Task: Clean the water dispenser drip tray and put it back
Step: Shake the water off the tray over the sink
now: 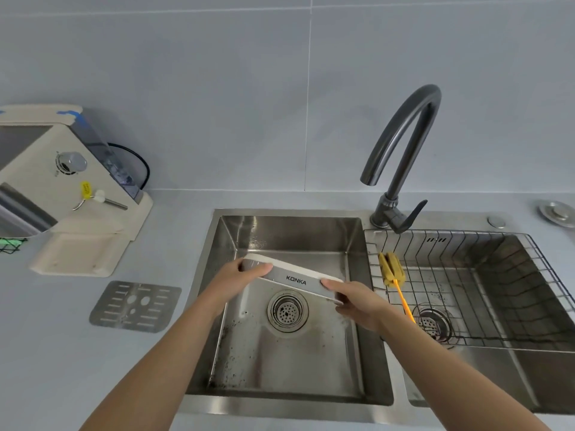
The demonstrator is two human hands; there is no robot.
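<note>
Steel sink (354, 306) under drip tray (295, 279), left hand (239, 279) and right hand (357, 301) gripping its ends; best tilt toward faucet (401, 144) at 1 o'clock, rinse.

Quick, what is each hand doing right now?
Left hand: closed on one end of the drip tray, over the sink.
Right hand: closed on the tray's other end.

The water dispenser (62, 181) is cut by the left edge, the round metal lid (558, 213) by the right edge, and both hands (233, 281) (357, 303) hide the ends of the drip tray (295, 276).
</note>
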